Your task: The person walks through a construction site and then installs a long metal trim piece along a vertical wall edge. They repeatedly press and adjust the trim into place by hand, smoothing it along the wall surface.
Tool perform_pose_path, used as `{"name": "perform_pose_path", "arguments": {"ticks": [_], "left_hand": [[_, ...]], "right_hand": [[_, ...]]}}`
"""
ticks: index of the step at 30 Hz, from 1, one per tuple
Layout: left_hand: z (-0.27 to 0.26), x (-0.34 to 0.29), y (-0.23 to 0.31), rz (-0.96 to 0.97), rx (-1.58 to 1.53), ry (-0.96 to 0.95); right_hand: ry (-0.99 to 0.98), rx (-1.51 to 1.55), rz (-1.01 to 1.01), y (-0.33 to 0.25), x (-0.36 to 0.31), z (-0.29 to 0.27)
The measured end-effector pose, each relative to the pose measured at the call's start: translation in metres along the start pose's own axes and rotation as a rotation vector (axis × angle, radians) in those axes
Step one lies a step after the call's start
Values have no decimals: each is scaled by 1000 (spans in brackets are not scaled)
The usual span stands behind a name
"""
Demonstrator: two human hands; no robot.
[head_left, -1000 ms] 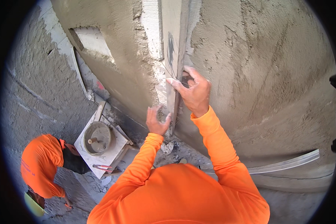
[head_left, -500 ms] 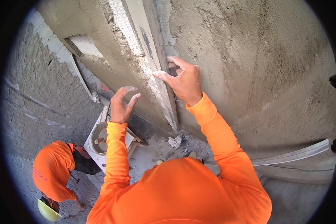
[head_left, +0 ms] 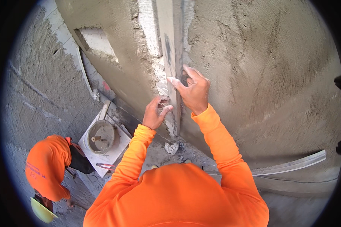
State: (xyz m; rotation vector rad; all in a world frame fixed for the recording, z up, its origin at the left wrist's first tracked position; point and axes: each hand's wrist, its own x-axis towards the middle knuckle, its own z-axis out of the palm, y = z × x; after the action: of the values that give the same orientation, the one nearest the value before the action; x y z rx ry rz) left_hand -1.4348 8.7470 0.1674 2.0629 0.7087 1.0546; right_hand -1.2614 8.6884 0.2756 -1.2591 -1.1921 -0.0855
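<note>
A long grey mortar-smeared batten (head_left: 169, 49) stands nearly upright at the corner where two plastered wall faces meet. My right hand (head_left: 196, 90) grips it from the right, the thumb across its front face and the fingers bent round the right edge. Just left of the batten and a little lower is my left hand (head_left: 155, 114). Its thumb and fingers are curved and apart, with nothing between them; whether the fingertips touch the batten's edge I cannot tell. Bare pale wall (head_left: 149, 28) shows as a rough strip along the batten's left side.
A round bucket (head_left: 101, 137) with a tool inside stands on a white board (head_left: 84, 140), where red-handled pliers (head_left: 105, 165) also lie. A co-worker in orange (head_left: 49, 166) bends over at lower left. A pale strip (head_left: 291, 165) leans at right; a mortar lump (head_left: 171, 148) lies below the batten.
My left hand has moved right, close to the batten. The right hand keeps its grip. The view has shifted, so the batten looks more upright and more of the bucket and board shows.
</note>
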Motion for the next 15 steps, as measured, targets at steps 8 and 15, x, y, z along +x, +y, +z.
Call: {"name": "perform_pose_path", "arguments": {"ticks": [8, 15], "left_hand": [[-10, -20, -15, -110, -133, 105], [-32, -5, -5, -36, -77, 147]], "right_hand": [[22, -8, -42, 2, -3, 11], [15, 197, 72, 4, 0, 21]]}}
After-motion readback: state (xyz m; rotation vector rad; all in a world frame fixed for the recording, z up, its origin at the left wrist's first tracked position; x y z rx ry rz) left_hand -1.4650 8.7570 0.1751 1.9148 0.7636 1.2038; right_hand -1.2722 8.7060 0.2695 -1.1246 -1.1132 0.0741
